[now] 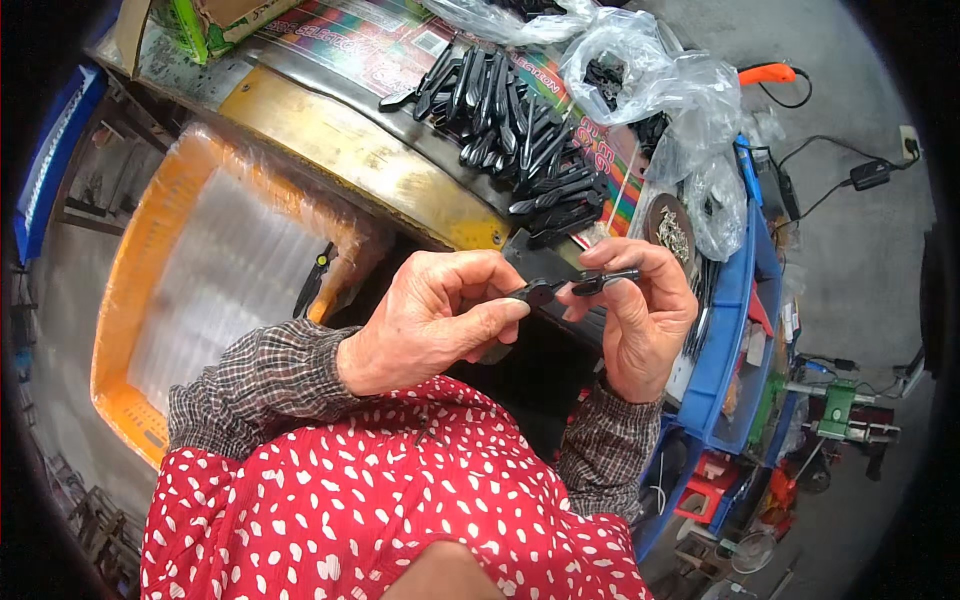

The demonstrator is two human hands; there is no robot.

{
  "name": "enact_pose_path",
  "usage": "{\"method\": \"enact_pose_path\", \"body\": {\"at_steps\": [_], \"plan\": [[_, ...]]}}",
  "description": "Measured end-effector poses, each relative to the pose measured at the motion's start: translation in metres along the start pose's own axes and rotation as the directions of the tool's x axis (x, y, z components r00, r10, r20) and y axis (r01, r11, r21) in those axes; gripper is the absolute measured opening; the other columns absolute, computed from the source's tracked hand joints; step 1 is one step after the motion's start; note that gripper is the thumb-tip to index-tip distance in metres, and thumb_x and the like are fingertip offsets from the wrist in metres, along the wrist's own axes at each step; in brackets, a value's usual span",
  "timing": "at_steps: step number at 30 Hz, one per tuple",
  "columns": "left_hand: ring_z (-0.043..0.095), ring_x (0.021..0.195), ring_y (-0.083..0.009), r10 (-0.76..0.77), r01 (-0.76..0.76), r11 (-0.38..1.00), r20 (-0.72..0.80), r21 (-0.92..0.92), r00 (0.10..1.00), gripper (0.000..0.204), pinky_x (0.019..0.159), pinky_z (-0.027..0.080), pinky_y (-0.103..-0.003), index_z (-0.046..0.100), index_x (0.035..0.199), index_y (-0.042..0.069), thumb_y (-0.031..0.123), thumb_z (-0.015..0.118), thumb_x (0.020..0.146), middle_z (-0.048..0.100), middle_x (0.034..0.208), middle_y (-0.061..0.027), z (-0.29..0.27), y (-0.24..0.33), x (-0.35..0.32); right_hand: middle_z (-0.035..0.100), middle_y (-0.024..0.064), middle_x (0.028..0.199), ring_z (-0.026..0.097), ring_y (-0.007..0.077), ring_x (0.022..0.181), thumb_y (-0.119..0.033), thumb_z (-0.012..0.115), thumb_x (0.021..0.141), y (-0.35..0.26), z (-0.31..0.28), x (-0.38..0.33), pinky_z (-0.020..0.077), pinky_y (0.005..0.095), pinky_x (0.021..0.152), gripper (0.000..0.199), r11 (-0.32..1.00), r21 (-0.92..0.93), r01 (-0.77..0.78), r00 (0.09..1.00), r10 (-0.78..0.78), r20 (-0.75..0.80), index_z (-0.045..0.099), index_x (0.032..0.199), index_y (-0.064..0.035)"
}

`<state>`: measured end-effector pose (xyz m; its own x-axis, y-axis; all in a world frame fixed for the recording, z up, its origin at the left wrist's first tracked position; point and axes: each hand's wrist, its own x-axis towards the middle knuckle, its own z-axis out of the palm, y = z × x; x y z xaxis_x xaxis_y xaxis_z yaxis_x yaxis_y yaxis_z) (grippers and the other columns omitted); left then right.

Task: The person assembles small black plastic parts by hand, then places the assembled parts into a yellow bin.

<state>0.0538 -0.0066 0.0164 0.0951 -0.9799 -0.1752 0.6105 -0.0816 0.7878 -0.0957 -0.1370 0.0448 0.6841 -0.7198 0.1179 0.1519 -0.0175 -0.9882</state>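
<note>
Both of my hands are raised in front of the bench edge, close together. My left hand (440, 315) pinches a small black plastic handle piece (540, 291) between thumb and fingers. Between the thumb and fingers of my right hand (642, 315) is a second slim black part (604, 281), its tip close to the first piece. Whether the two parts touch, I cannot tell. Beyond my hands, a pile of similar black handle pieces (490, 105) lies on the bench. To the right of the pile is a round dish of small metal parts (671, 230).
On the left stands an orange crate (110, 330) lined with clear plastic, a black tool (315, 280) inside. Crumpled clear bags (690, 95) lie at the back right. Blue bins (735, 350) line the right side. A brass-coloured plate (350, 140) edges the bench.
</note>
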Motion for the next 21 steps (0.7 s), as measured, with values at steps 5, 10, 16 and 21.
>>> {"method": "enact_pose_path", "body": {"at_steps": [5,10,16,21], "plan": [[0.049,0.052,-0.0025,-0.006,0.008,0.997,-0.019,0.072,1.000,0.009,0.045,0.038,-0.017,0.059,0.092,-0.002,0.007,0.059,0.090,0.058,0.068,0.0001,0.008,0.003,-0.003,0.062,0.0154,0.091,0.067,0.0211,0.070,-0.012,0.065,0.086,-0.001,-0.001,-0.009,0.0566,0.0274,0.057,0.024,0.994,0.104,-0.045,0.998,0.050,-0.041,0.055,0.097,0.0058],[0.050,0.053,-0.0029,0.006,-0.006,0.995,0.003,0.101,1.000,0.010,0.046,0.039,-0.017,0.060,0.092,-0.002,0.008,0.058,0.090,0.059,0.068,-0.0001,0.007,0.001,-0.003,0.063,0.0149,0.089,0.067,0.0208,0.069,-0.011,0.064,0.086,0.004,0.000,-0.013,0.0566,0.0276,0.057,0.022,0.991,0.110,-0.072,0.997,0.073,-0.001,0.054,0.096,0.0061],[0.050,0.054,-0.0029,0.042,-0.040,0.990,-0.011,0.137,0.999,0.010,0.046,0.040,-0.018,0.061,0.093,-0.002,0.008,0.058,0.090,0.059,0.068,-0.0001,0.007,-0.001,-0.004,0.063,0.0142,0.088,0.066,0.0202,0.066,-0.010,0.064,0.086,0.008,0.002,-0.015,0.0565,0.0281,0.056,0.020,0.979,0.174,-0.102,0.994,0.107,-0.016,0.054,0.095,0.0059],[0.050,0.055,-0.0022,0.043,-0.040,0.982,-0.012,0.182,0.999,0.011,0.047,0.039,-0.018,0.062,0.091,-0.001,0.009,0.059,0.089,0.059,0.067,0.0007,0.005,-0.006,-0.004,0.063,0.0136,0.086,0.066,0.0195,0.066,-0.010,0.063,0.087,0.013,0.003,-0.018,0.0564,0.0282,0.056,0.020,0.980,0.167,-0.109,0.993,0.113,-0.016,0.054,0.095,0.0059]]}}
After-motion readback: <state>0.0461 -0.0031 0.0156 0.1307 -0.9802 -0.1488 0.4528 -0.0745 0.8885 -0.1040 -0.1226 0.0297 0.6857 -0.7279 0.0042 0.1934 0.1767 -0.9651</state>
